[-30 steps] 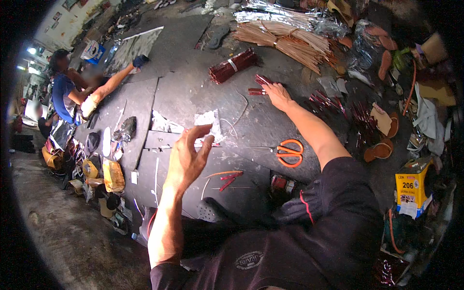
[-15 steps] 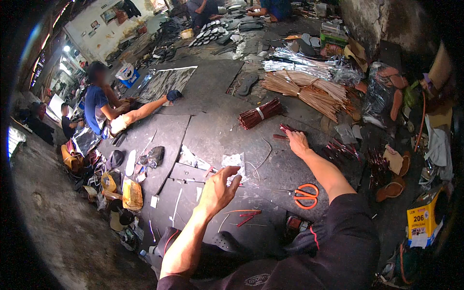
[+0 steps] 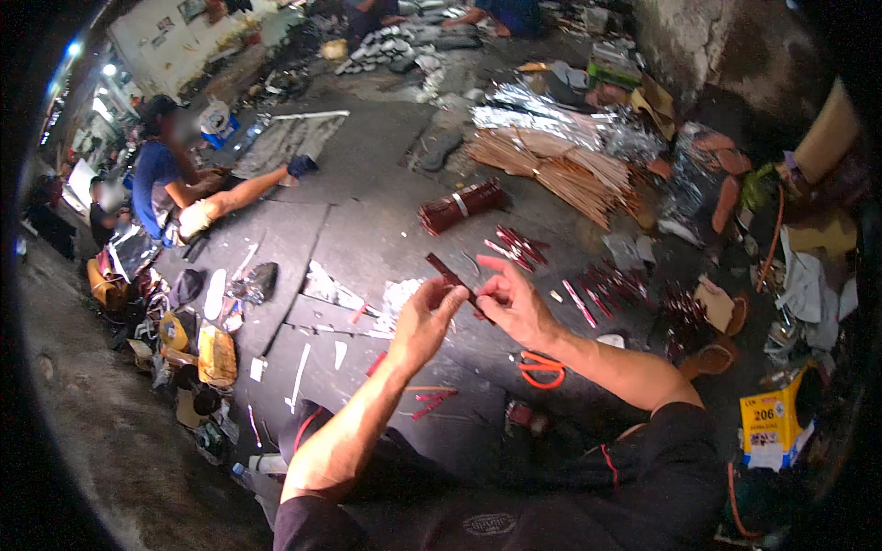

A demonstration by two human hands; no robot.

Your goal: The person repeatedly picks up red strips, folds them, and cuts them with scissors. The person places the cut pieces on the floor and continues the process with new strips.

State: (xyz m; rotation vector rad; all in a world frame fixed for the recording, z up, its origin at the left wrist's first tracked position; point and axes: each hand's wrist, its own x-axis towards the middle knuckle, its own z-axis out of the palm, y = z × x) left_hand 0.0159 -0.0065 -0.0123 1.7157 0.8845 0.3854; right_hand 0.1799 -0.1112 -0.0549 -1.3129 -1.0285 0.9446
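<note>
A short dark red strip is held in front of me, slanting between both hands. My left hand pinches it near its middle with thumb and fingers closed. My right hand grips its lower end, the other fingers raised. Just beyond the hands lies a small loose pile of short dark red strips. A thick bundle of similar strips, tied with a white band, rests farther off. Below my right forearm are scissors with orange handles, their blades partly hidden.
Tan strips and silvery strips lie at the far right. More red strips are scattered at right. A yellow box stands lower right. A person sits at left, one leg stretched out over the dark floor mat.
My right hand has come back from the red strips toward my left hand, bringing a strip. Both hands now hold it. The view has shifted slightly.
</note>
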